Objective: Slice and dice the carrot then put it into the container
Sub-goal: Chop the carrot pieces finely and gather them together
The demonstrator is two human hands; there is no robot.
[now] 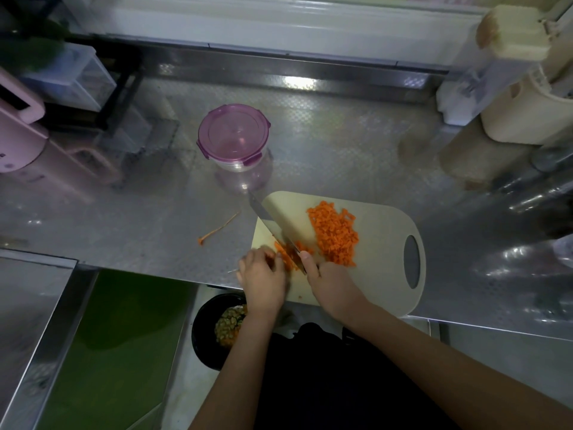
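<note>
A cream cutting board [381,231] lies on the steel counter near its front edge. A heap of diced carrot [336,234] sits in the board's middle. My right hand [328,283] grips the handle of a knife [273,225], whose blade slants down onto carrot strips [286,254] at the board's left front. My left hand [262,277] holds those strips with curled fingers, right beside the blade. A round clear container with a purple lid [234,135] stands shut, beyond the board to the left.
A thin carrot tail [217,229] lies on the counter [341,144] left of the board. A pink appliance [18,131] stands far left, cream jugs [524,113] far right. Below the counter edge is a black bin [207,330] with scraps.
</note>
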